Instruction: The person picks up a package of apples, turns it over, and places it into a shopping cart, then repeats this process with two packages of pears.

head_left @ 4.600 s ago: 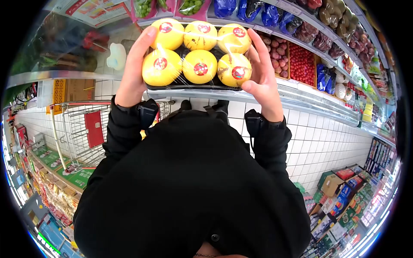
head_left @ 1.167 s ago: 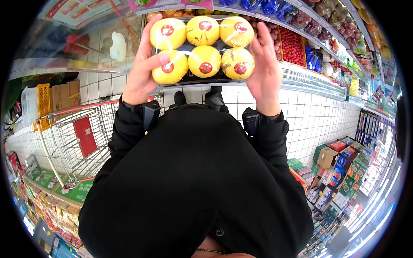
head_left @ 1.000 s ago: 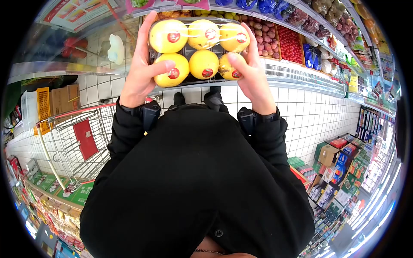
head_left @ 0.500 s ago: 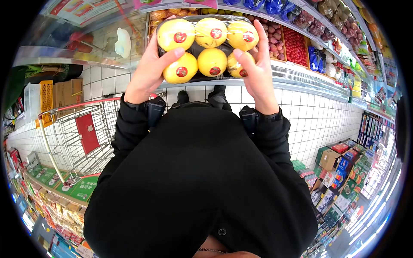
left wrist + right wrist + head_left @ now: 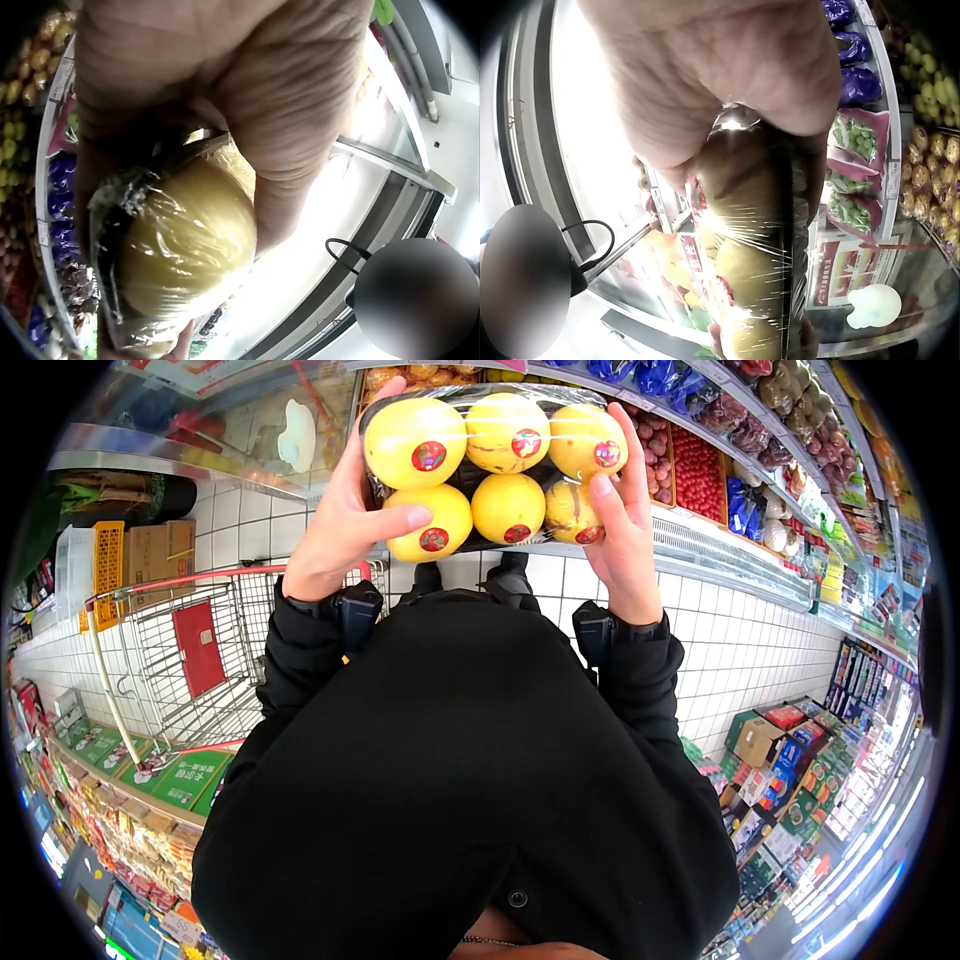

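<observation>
A plastic-wrapped dark tray of several yellow fruits [image 5: 508, 502], each with a red sticker, is held up between both hands in the head view. My left hand [image 5: 345, 520] grips its left end, thumb across a lower fruit and fingers behind. My right hand [image 5: 625, 545] grips the right end, thumb over the lower right fruit. In the left wrist view, the left hand [image 5: 225, 82] curls round a wrapped fruit [image 5: 187, 240]. The right wrist view shows the right hand [image 5: 727, 67] around the tray's end, beside a brown-marked fruit [image 5: 739, 176].
Beyond the tray is a produce case with red fruits [image 5: 698, 470] and blue bags [image 5: 742, 508]. A shopping cart [image 5: 200, 650] stands at the left on the tiled floor [image 5: 700, 630], near cardboard boxes [image 5: 160, 560]. Stacked goods [image 5: 790, 760] are at the lower right.
The right hand, flat beside the tray about a second ago, has its thumb over the fruit now. Both hands and the tray have shifted slightly right, and the fruits appear larger.
</observation>
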A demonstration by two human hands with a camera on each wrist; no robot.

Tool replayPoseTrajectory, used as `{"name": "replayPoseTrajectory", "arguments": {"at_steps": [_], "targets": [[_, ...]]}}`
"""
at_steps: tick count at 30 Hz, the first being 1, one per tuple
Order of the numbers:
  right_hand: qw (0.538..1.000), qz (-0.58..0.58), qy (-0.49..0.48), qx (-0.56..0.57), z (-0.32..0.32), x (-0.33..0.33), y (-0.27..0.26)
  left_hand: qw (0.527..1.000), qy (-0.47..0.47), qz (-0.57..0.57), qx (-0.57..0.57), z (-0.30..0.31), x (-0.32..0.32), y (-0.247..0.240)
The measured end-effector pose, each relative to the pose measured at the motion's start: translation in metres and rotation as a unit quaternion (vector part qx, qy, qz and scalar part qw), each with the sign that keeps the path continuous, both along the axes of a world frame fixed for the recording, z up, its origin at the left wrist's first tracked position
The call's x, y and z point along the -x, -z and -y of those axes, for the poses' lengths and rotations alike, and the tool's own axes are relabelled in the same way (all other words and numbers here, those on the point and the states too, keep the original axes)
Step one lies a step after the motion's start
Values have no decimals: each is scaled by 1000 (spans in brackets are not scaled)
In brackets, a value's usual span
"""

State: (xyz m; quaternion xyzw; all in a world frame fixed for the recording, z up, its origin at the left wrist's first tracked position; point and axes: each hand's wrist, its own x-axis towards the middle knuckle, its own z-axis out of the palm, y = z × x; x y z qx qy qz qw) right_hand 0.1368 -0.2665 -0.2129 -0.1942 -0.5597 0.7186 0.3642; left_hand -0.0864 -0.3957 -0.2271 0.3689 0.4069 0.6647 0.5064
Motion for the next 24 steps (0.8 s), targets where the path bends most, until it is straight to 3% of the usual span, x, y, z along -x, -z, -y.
{"name": "replayPoseTrajectory", "arguments": {"at_steps": [3,10,19,24], "targets": [[1000,-19,-16,15,-1,3,-3,1000,-19,-16,-12,2,-1,0],[988,93,6,-120,-3,10,-3,999,-35,-11,-8,3,-2,4],[986,51,11,-161,2,15,-1,1000,-17,19,-6,5,1,2],[976,68,-29,-205,2,12,2,998,12,-8,67,19,18,13]]}}
